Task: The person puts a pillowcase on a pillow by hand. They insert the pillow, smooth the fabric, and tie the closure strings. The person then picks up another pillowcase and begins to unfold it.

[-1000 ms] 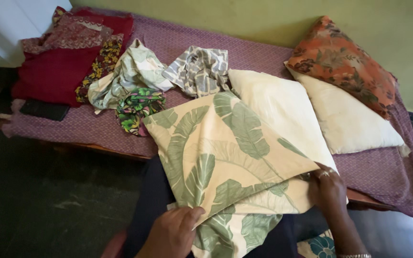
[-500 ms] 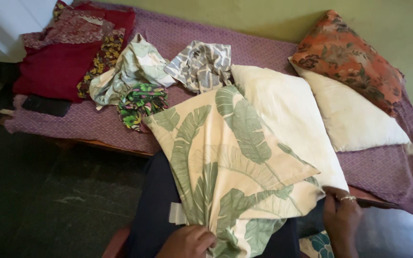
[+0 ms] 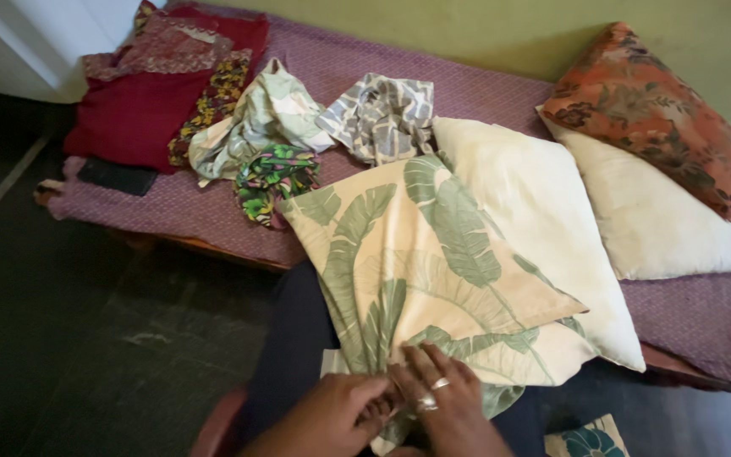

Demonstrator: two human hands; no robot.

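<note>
Both hands' grip, left hand [image 3: 327, 415] and ringed right hand [image 3: 442, 406], pinches the gathered open end of the cream pillow cover printed with green leaves [image 3: 420, 271] at the lower centre of the frame, over the person's lap. Judging by this, the closing step is in hand, and next that end needs fastening or tucking; the fastening itself is hidden under the fingers.

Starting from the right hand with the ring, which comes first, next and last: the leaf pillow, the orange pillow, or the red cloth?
1. Leaf pillow: under the right hand.
2. Orange pillow: top right, by the wall.
3. Red cloth: far top left.
</note>
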